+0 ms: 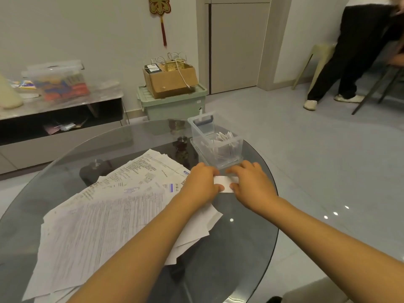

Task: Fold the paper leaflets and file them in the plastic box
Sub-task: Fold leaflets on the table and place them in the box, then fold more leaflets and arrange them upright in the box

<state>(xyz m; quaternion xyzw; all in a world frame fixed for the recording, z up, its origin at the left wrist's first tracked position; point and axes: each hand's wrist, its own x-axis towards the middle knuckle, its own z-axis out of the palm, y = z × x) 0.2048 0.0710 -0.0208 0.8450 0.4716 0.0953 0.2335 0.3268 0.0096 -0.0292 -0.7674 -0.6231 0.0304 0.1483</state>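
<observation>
Table (251, 248): round, dark glass, filling the near half of the view.
Pile of leaflets (105, 215): large, unfolded, fanned over the near left of the table, reaching under the left forearm.
Plastic box (215, 138): clear, open-topped, standing at the far right of the table, just beyond both hands; already part filled with small folded papers standing on edge.
Left hand (202, 184): fingers curled down onto the left end of the folded leaflet, thumb pinching its near edge.
Right hand (251, 184): mirrored on the right end, fingers bent over the far edge, thumb at the near edge, grasping it.
Folded leaflet (225, 183): small white strip, flat on the glass between the two hands, just near of the box.
Step in hand: by the look of it, pressing a last crease into one leaflet, already folded down small.
Next move: likely lifting the strip and slotting it upright among those in the box; calls for a firm pinch so the fold stays closed, and a gap found between the papers already filed.
Progress: early to middle, judging by the big pile left.
Writing: dense printed text and a barcode on the sheets, a blue mark with characters near the left hand; too small to read.
Background: green crate with a cardboard box on top at the far wall; another person at far right.
</observation>
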